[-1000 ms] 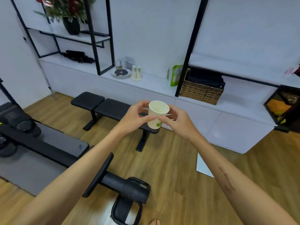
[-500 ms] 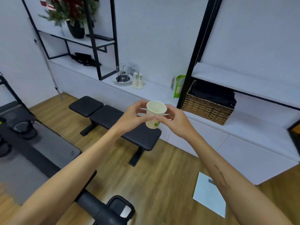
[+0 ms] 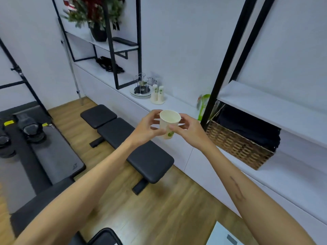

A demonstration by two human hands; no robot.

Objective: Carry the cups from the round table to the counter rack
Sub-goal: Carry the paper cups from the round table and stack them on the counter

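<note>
I hold a white paper cup (image 3: 169,123) with a green leaf print upright in front of me, empty inside. My left hand (image 3: 146,129) grips its left side and my right hand (image 3: 189,131) pinches its right side. On the white counter (image 3: 177,103) beyond stands a wire cup rack (image 3: 141,84) on a round plate. Two stacks of matching paper cups (image 3: 157,93) stand upside down just right of the rack. The round table is out of view.
A black padded bench (image 3: 134,140) stands on the wood floor between me and the counter. A woven basket (image 3: 240,144) and a green bag (image 3: 203,105) sit on the counter to the right. Black metal shelf posts (image 3: 228,55) rise from it. Gym equipment (image 3: 26,131) lies at left.
I have moved closer to the counter and the view has swung left, so the rack and cup stacks look larger. Both hands still hold the cup the same way.
</note>
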